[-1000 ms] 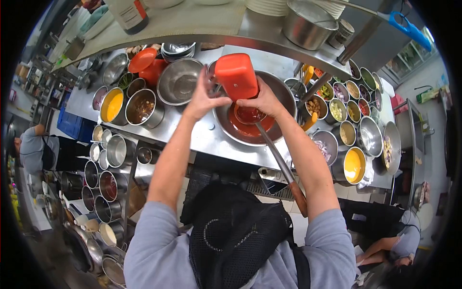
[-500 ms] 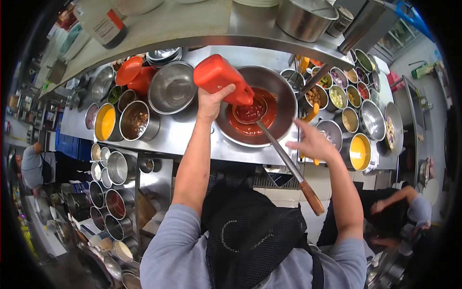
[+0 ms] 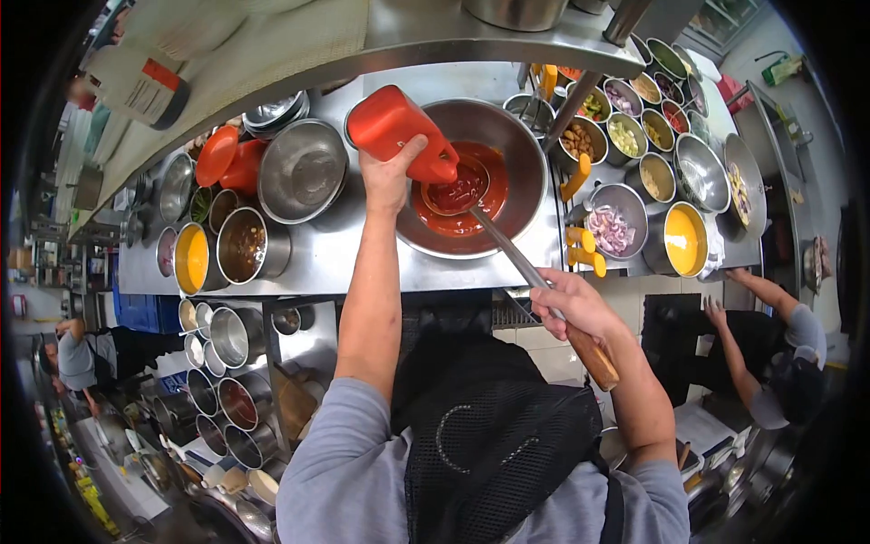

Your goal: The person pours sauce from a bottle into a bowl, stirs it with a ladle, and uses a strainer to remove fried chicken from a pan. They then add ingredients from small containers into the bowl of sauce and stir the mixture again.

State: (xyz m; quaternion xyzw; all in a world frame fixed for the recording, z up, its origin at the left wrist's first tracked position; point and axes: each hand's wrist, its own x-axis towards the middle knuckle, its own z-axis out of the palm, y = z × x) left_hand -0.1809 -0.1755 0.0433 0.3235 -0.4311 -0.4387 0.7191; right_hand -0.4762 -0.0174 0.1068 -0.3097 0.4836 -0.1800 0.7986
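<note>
My left hand (image 3: pixel 391 172) is closed on a red plastic jug (image 3: pixel 390 122), tilted with its mouth low over the bowl of a long ladle (image 3: pixel 515 252). Dark red sauce fills the ladle's bowl. More red sauce (image 3: pixel 498 195) lies beneath, in the bottom of a large steel mixing bowl (image 3: pixel 530 150). My right hand (image 3: pixel 580 306) is wrapped round the ladle's handle, near where the metal shaft meets the wooden end. Whether sauce is flowing from the jug's mouth cannot be made out.
Left of the bowl stand an empty steel bowl (image 3: pixel 304 172) and a pot of yellow liquid (image 3: pixel 191 258). To the right are a colander of sliced onion (image 3: pixel 612 227), yellow handles (image 3: pixel 584 249) and several ingredient pots. A steel shelf (image 3: pixel 435 54) overhangs the back. A co-worker (image 3: pixel 788 363) is at right.
My right hand has come down from open beside the bowl and closed on the ladle's handle. My left hand still holds the jug tilted over the ladle. The whole view has shifted.
</note>
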